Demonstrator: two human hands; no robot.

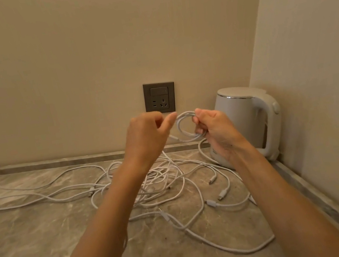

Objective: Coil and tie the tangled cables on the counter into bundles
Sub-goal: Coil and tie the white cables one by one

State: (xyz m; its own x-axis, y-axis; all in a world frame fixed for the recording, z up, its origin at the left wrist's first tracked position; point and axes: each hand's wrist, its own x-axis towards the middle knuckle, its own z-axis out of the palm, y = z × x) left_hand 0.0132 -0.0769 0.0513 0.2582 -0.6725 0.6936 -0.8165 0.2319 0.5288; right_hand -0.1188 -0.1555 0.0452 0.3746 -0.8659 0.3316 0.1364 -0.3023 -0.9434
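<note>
Holding a small coil [185, 115] of white cable in the air above the bench [37, 238], both hands are raised in front of the wall socket [160, 97] in the head view. The right hand [216, 130] grips the coil's right side, fingers curled round its loops. The left hand [146, 136] has its fingers curled and its thumb tip at the coil's upper left edge, pinching a strand there. Below, the tangled cables [163, 177] lie loose on the bench, spread from its left edge to the white kettle [243, 116] in the corner. One strand climbs from the tangle towards the coil.
</note>
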